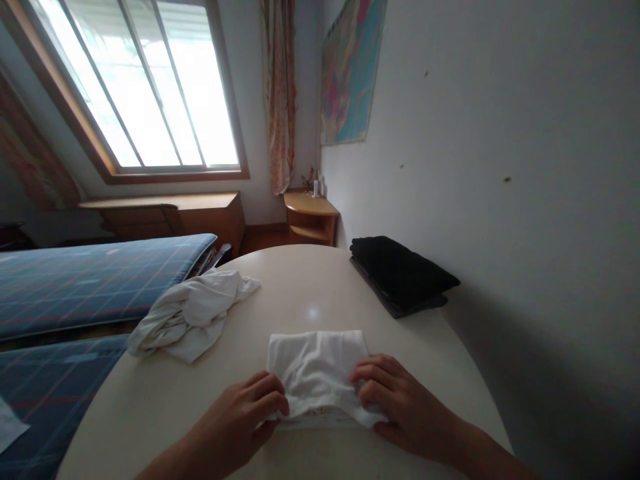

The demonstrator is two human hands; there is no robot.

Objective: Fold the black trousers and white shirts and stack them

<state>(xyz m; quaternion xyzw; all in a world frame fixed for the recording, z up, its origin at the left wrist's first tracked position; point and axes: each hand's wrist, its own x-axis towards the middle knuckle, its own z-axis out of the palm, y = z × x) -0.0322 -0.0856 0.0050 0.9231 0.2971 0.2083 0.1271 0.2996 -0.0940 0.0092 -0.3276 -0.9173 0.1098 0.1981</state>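
A white cloth garment (317,367), folded into a small rectangle with a few wrinkles, lies on the round cream table (300,287) right in front of me. At its left near corner, my left hand (250,413) has its fingers curled over the edge, with the thumb underneath. My right hand (395,400) grips the right near corner the same way, fingers on top and thumb below. The near edge of the cloth is slightly raised, and folded layers show beneath it. What kind of garment it is cannot be made out.
A crumpled white cloth (200,313) lies at the table's left edge. Folded black clothes (400,273) are stacked at the right, near the wall (480,120). Blue plaid mattresses (100,280) stand left of the table. A corner shelf (313,203) is behind it.
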